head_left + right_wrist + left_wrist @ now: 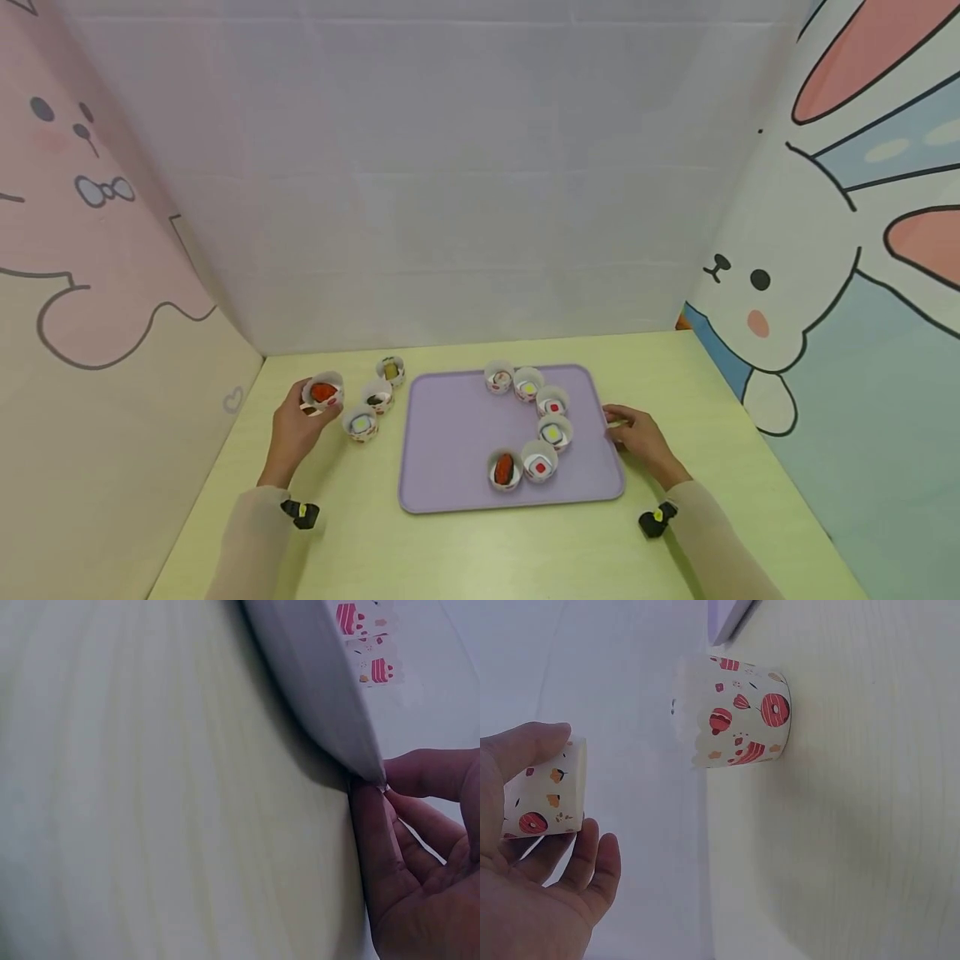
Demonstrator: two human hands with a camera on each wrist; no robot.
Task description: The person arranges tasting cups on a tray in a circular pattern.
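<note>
Over the left side of the table, my left hand (292,432) grips a paper baking cup (334,400) with a red-orange sushi-like piece inside. In the left wrist view the thumb and fingers wrap around this cup (547,791), printed with doughnuts and flowers. Another printed cup (742,712) stands on the table close by. At the right edge of the purple tray (450,433), my right hand (643,440) pinches the rim. Its thumb and fingers meet at the tray's edge (322,705) in the right wrist view, one finger low against the table.
Several cups form a curve on the tray's right half, among them one with a red-orange piece (504,469). Left of the tray stand three cups, with the nearest cup (362,425) holding a pale piece. A white backdrop (465,208) rises behind the table.
</note>
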